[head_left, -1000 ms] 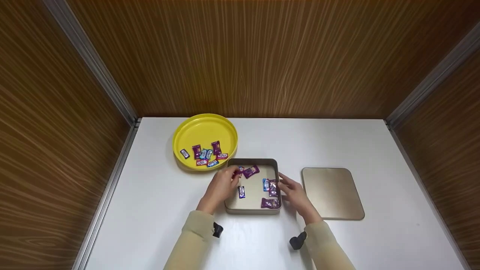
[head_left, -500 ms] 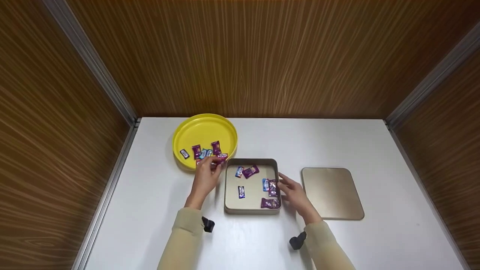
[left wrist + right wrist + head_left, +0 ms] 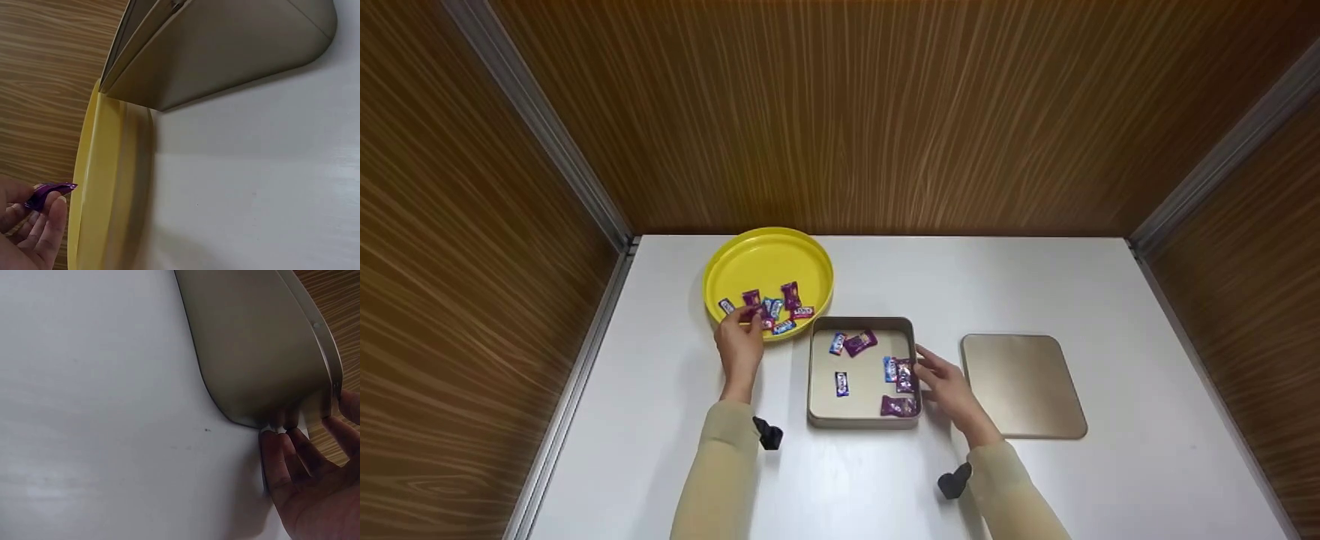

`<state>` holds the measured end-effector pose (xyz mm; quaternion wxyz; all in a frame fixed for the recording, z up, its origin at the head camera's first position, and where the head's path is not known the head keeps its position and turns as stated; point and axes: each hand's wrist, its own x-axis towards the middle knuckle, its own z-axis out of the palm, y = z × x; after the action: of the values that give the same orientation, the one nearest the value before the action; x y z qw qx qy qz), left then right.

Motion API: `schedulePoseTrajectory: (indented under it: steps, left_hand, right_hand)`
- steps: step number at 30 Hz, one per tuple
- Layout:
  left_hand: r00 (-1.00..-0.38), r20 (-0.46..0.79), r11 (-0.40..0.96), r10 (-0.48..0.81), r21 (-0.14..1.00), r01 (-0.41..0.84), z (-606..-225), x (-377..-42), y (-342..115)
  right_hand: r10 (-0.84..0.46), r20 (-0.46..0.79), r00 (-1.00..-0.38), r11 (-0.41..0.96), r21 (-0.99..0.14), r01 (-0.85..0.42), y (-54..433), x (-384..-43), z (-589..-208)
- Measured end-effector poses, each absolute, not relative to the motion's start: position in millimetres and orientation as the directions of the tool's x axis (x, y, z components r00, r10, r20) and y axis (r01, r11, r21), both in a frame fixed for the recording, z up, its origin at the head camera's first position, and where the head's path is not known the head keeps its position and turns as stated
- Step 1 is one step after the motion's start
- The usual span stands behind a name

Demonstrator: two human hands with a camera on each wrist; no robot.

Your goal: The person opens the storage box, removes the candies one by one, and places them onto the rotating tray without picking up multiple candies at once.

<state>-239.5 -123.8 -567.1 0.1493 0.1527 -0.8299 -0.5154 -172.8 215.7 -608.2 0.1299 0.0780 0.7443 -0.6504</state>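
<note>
My left hand [image 3: 739, 347] pinches a purple-wrapped candy [image 3: 45, 194] between thumb and fingers, at the near left rim of a round yellow tray [image 3: 769, 255]. Several small candies in purple, blue and pink wrappers, such as a purple one [image 3: 790, 295], lie in the tray. To its right stands a square metal tin [image 3: 864, 423], uncovered, with several wrapped candies inside, among them a purple one [image 3: 860, 343]. My right hand [image 3: 952, 390] holds the tin at its right side, fingers against the outer wall and thumb at the rim.
A flat metal lid [image 3: 1024, 386] lies on the white table [image 3: 1132, 480] right of the tin. Wood-grain panels [image 3: 870, 120] enclose the table at the back and both sides. Each wrist carries a black camera.
My left hand has moved left from inside the tin to the yellow tray, with the purple candy between its fingers. The right hand stays at the tin's side.
</note>
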Motion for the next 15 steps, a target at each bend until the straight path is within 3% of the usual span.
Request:
schedulePoseTrajectory:
  steps: [9, 15]
  left_hand:
    - [-0.914, -0.023, 0.375, -0.406, 0.908, -0.190, -572.2, -251.6, -127.2]
    - [-0.928, -0.046, 0.300, -0.369, 0.940, -0.166, -571.3, -256.8, -125.9]
  right_hand:
    - [-0.051, -0.288, -0.956, 0.140, -0.950, 0.278, 215.4, -171.8, -607.0]
    - [-0.050, -0.301, -0.952, 0.162, -0.943, 0.290, 216.3, -173.0, -609.3]
